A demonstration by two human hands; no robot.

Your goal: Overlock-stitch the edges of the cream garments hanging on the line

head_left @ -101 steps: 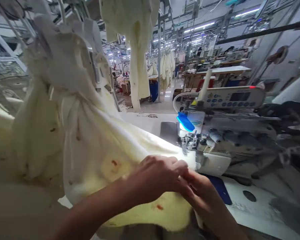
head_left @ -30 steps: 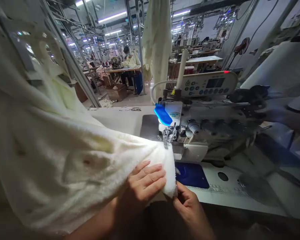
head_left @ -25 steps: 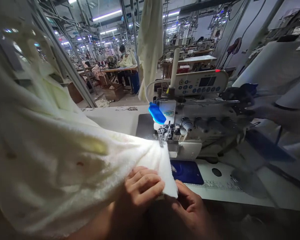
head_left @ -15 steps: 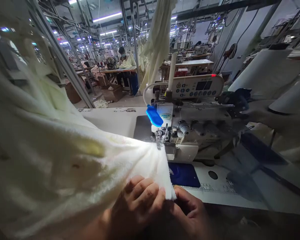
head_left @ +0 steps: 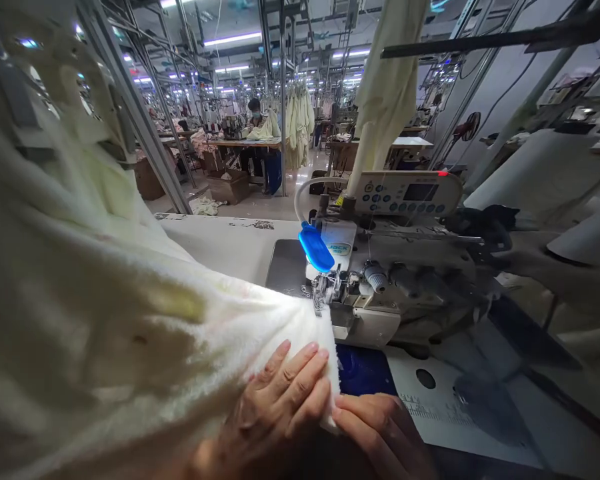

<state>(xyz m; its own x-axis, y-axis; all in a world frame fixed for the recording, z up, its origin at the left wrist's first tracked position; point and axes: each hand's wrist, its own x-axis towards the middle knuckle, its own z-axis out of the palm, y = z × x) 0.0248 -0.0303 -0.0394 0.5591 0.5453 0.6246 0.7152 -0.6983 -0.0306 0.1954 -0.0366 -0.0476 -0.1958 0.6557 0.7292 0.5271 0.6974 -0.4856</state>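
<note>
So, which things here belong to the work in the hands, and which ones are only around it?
In the work:
- cream fabric, under the left hand and pinched at its edge by the right hand
- sewing machine, its presser foot on the fabric

Only around:
- control panel
- hanging cream garment
- garments on a far rack
- cardboard box
- person at a far table

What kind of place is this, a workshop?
Most likely a garment factory floor: an industrial sewing machine with cream fabric at its needle, pale garments hanging on overhead rails, and another person at a far table.
</note>
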